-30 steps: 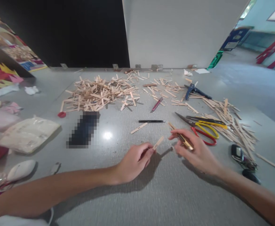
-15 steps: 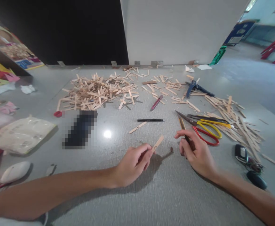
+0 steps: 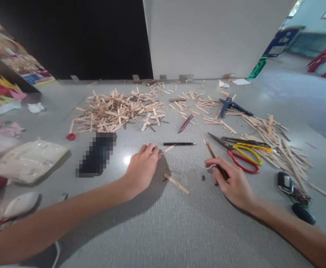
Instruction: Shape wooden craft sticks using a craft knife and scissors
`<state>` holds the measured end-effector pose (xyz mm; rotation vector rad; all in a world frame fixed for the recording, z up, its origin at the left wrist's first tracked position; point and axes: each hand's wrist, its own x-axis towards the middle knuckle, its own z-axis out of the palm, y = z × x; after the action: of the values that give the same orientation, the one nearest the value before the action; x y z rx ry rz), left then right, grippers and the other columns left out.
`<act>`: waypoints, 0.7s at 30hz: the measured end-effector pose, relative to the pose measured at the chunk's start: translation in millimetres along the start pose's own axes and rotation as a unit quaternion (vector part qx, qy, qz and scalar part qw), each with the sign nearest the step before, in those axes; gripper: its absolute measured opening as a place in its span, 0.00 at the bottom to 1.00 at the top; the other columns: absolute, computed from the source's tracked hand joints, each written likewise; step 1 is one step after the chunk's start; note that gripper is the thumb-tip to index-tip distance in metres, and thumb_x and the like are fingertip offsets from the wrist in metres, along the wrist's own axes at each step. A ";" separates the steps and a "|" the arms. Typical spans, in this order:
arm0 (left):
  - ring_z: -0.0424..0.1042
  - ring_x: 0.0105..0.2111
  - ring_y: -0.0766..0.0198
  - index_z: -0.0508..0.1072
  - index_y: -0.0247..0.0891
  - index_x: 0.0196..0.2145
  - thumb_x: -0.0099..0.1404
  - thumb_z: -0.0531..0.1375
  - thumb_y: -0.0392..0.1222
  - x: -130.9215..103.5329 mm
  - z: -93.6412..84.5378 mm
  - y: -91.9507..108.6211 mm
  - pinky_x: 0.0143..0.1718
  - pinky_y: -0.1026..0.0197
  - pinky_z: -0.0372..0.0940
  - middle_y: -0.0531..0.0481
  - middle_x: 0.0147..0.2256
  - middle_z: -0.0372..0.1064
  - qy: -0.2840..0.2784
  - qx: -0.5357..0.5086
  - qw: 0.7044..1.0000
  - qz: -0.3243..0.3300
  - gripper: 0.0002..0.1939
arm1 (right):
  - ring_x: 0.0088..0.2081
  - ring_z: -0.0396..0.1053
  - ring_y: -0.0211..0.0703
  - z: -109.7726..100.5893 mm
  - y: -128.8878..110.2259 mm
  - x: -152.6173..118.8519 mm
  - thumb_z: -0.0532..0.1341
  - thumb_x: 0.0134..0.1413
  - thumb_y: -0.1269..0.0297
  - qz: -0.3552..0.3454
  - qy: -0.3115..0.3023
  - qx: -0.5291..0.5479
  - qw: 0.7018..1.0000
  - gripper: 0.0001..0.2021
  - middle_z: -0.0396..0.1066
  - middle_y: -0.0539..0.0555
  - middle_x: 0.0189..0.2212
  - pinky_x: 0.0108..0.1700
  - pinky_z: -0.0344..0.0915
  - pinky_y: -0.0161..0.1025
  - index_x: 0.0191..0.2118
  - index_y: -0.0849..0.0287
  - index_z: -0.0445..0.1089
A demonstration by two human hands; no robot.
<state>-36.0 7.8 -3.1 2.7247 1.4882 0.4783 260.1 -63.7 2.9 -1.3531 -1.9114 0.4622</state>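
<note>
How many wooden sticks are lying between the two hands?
2: one stick at the left hand, near the black pen; another stick lies nearer the camera. The left hand may hide more.

Matt wooden stick [image 3: 176,184], shiny plastic packet [image 3: 31,160], finely ridged tabletop [image 3: 163,238]

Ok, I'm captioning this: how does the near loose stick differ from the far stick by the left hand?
The near stick lies apart from the left hand; the far stick meets that hand. The near stick shows in full; the far stick is partly hidden. The near stick slants down rightward; the far stick slants up rightward. Both are pale and slim.
</note>
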 end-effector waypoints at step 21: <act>0.67 0.24 0.67 0.67 0.40 0.43 0.75 0.58 0.46 2.0 -81.1 34.1 0.26 0.65 0.65 0.53 0.28 0.76 -0.112 -0.541 0.825 -0.114 0.08 | 0.25 0.76 0.42 2.9 0.4 1.0 0.56 0.71 0.69 -0.031 0.020 -0.045 0.998 0.11 0.83 0.55 0.34 0.27 0.71 0.37 0.45 0.57 0.77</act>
<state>-28.4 -21.0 79.7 1.6141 0.9682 0.6775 258.1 -62.3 1.1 -1.3451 -1.9566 0.3196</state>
